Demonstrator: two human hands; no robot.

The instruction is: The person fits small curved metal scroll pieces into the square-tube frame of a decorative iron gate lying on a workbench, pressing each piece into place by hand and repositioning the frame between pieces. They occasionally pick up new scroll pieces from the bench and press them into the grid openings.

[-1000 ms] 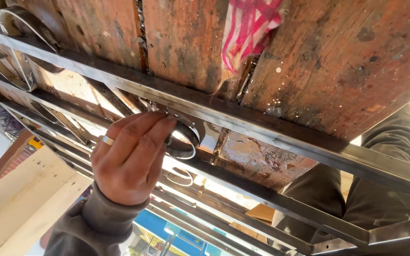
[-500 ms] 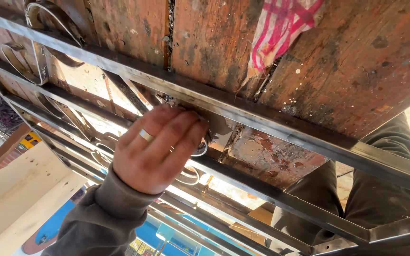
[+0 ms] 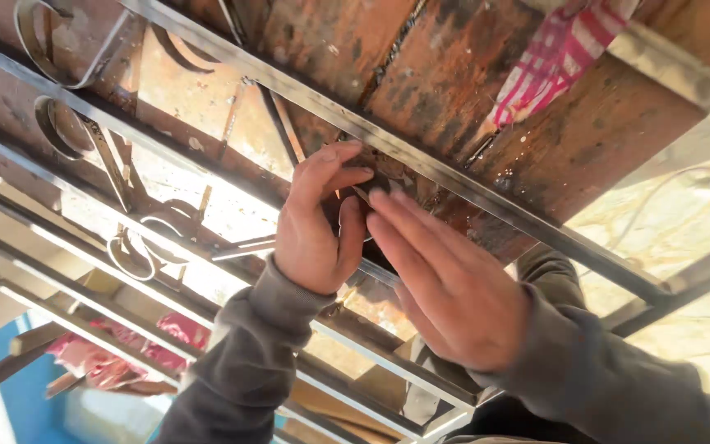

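My left hand (image 3: pixel 314 226) grips a small curved metal scroll piece (image 3: pixel 365 196) between thumb and fingers. The piece sits against a long steel bar (image 3: pixel 462 182) of a flat metal grille. My right hand (image 3: pixel 449 288) lies flat beside the left, its fingers stretched out. Their tips touch the same piece and the bar. Both arms wear grey sleeves. Most of the piece is hidden by my fingers.
The grille rests on rusty brown plates (image 3: pixel 454 74). More steel scrolls (image 3: pixel 135 247) and parallel bars (image 3: pixel 166 288) run to the left. A pink and white checked cloth (image 3: pixel 554 62) lies at the upper right. Pink fabric (image 3: pixel 117 353) shows below the frame.
My right hand has come in from the lower right and settled next to the left hand. The left hand has turned so its fingers pinch the piece. The view has shifted.
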